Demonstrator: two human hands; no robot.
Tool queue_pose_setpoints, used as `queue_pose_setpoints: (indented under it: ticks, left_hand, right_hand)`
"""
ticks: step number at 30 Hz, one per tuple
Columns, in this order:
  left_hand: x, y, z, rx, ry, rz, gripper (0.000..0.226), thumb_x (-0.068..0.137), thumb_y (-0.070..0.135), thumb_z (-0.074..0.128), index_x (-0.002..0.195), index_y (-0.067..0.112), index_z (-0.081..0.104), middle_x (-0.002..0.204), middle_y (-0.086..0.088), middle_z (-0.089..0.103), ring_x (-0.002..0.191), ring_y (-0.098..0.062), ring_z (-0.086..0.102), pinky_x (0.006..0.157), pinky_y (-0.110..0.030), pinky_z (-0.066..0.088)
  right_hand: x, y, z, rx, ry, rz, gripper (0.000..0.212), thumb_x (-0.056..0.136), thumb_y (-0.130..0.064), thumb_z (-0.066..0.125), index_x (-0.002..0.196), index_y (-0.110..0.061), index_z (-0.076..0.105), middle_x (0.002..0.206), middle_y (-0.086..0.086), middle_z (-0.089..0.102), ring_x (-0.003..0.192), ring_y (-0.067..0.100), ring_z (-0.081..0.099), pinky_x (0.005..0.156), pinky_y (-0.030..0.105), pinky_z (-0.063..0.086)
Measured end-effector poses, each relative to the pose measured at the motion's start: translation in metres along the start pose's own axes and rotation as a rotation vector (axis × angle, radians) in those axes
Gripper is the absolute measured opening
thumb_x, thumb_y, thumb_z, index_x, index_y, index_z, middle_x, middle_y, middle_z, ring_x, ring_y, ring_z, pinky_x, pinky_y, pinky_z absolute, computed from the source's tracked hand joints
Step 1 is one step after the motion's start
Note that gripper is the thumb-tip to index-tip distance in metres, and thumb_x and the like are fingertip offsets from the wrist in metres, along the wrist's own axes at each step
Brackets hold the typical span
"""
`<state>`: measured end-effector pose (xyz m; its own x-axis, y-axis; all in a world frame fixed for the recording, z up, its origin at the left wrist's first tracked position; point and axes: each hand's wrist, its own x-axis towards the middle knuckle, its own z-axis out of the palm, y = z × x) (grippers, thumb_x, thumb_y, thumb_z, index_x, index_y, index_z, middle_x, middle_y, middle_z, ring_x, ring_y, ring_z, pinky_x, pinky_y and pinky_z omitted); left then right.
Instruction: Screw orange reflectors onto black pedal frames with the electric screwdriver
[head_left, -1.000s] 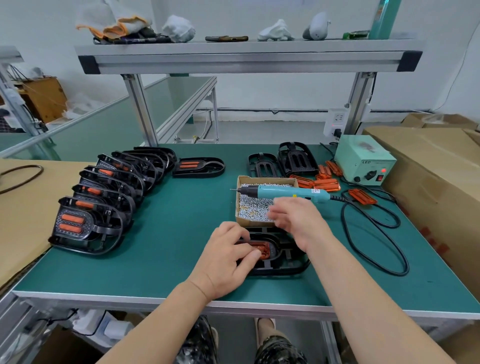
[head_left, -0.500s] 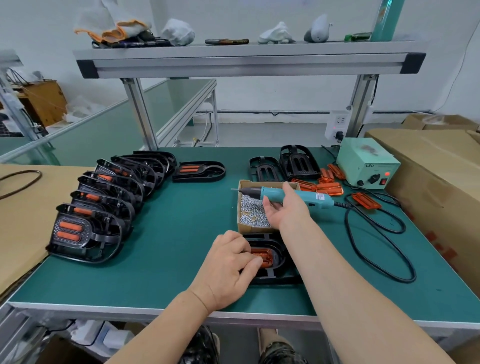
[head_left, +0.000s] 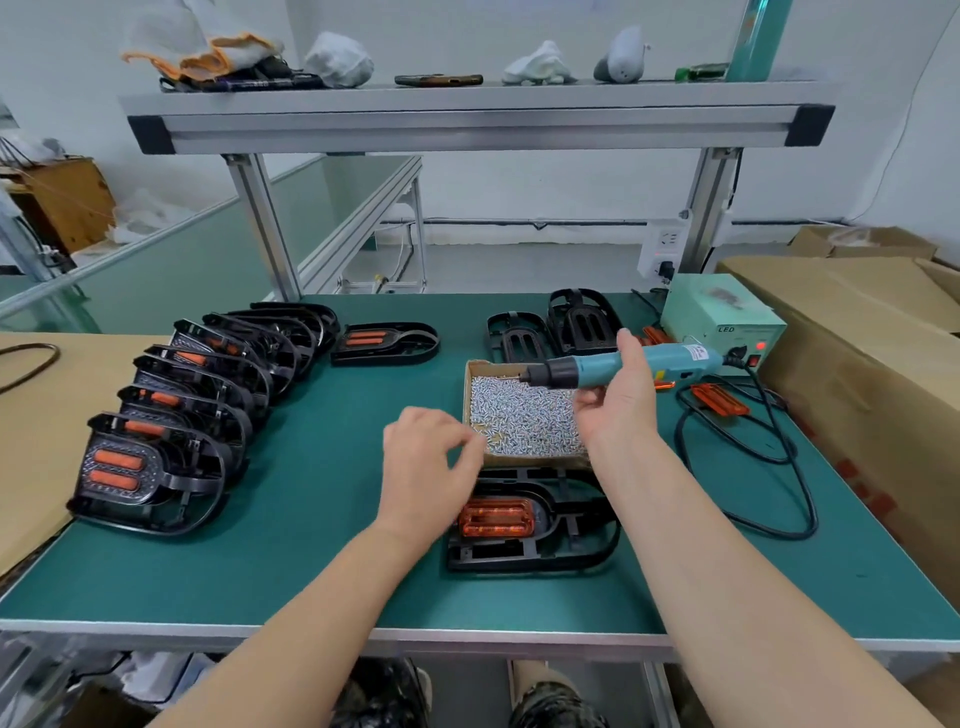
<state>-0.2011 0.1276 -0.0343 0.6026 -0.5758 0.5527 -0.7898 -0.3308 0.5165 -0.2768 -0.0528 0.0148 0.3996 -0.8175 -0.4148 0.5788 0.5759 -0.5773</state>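
A black pedal frame (head_left: 576, 540) lies flat near the table's front edge with an orange reflector (head_left: 496, 519) seated in it. Just behind it stands a cardboard box of small silver screws (head_left: 524, 415). My right hand (head_left: 618, 405) grips the teal electric screwdriver (head_left: 623, 366) and holds it above the box, bit pointing left. My left hand (head_left: 423, 467) hovers with curled fingers at the box's near left corner, beside the frame. Whether it pinches a screw is hidden.
Several finished pedals (head_left: 182, 405) stand in a row at the left, one more (head_left: 384, 340) behind. Two bare frames (head_left: 519, 338) and loose reflectors (head_left: 719, 400) lie at the back right by a green power supply (head_left: 722, 322). Its black cable (head_left: 753, 467) loops across the right.
My right hand took the screwdriver off the box and lifted it. My left hand left the reflector and moved up to the screw box's corner.
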Motion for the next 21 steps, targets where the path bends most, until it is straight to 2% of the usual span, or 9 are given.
queue_pose_setpoints:
  ticks: [2,4,7,10,14,17,21]
  left_hand:
    - [0.024,0.001,0.003,0.061,-0.127,-0.092,0.012,0.089,0.027,0.066,0.082,0.028,0.075,0.084,0.012,0.068,0.096,-0.015,0.048,0.085,-0.035,0.035]
    - [0.047,0.005,0.009,0.119,-0.316,-0.126,0.013,0.089,0.03,0.066,0.098,0.033,0.075,0.091,0.012,0.069,0.102,-0.016,0.051,0.091,-0.035,0.038]
    - [0.069,0.017,0.024,0.178,-0.564,-0.117,0.019,0.086,0.031,0.069,0.104,0.036,0.074,0.101,0.009,0.072,0.103,-0.016,0.059,0.098,-0.037,0.044]
    - [0.075,0.026,0.04,0.251,-0.713,-0.074,0.016,0.084,0.033,0.071,0.099,0.037,0.073,0.093,0.011,0.065,0.094,-0.014,0.057,0.092,-0.032,0.043]
    - [0.074,0.03,0.047,0.292,-0.724,0.002,0.009,0.083,0.023,0.069,0.082,0.031,0.065,0.086,0.009,0.06,0.094,-0.019,0.061,0.079,-0.029,0.044]
    - [0.071,0.029,0.046,0.279,-0.666,0.024,0.004,0.088,0.02,0.068,0.089,0.023,0.069,0.096,0.003,0.07,0.094,-0.019,0.063,0.083,-0.031,0.05]
    - [0.066,0.027,0.046,0.265,-0.639,0.009,0.009,0.092,0.016,0.061,0.094,0.018,0.069,0.099,-0.001,0.071,0.095,-0.021,0.063,0.089,-0.036,0.05]
  right_hand:
    - [0.004,-0.005,-0.001,0.043,0.003,-0.045,0.034,0.09,-0.034,0.075,0.112,-0.017,0.056,0.092,0.0,0.058,0.071,0.012,0.061,0.055,0.025,0.056]
    - [0.007,-0.009,-0.003,0.061,0.01,-0.099,0.028,0.091,-0.037,0.073,0.104,-0.017,0.058,0.09,-0.002,0.056,0.073,0.013,0.057,0.067,0.032,0.056]
    - [0.007,-0.012,-0.007,0.055,0.034,-0.115,0.024,0.09,-0.038,0.074,0.084,-0.02,0.059,0.08,-0.007,0.055,0.068,0.011,0.052,0.069,0.031,0.05]
    - [0.008,-0.014,-0.01,0.071,0.041,-0.1,0.021,0.089,-0.033,0.076,0.083,-0.021,0.06,0.075,-0.008,0.057,0.06,0.008,0.053,0.067,0.029,0.051]
    - [0.008,-0.013,-0.015,0.083,0.045,-0.111,0.022,0.087,-0.034,0.078,0.086,-0.02,0.061,0.071,-0.007,0.06,0.05,0.005,0.053,0.049,0.019,0.048]
    - [0.006,-0.012,-0.018,0.074,0.056,-0.111,0.022,0.087,-0.034,0.079,0.085,-0.02,0.062,0.071,-0.007,0.06,0.048,0.004,0.054,0.048,0.017,0.048]
    - [0.002,-0.012,-0.019,0.086,0.084,-0.11,0.023,0.087,-0.031,0.078,0.081,-0.019,0.06,0.064,-0.006,0.058,0.042,0.003,0.053,0.043,0.016,0.046]
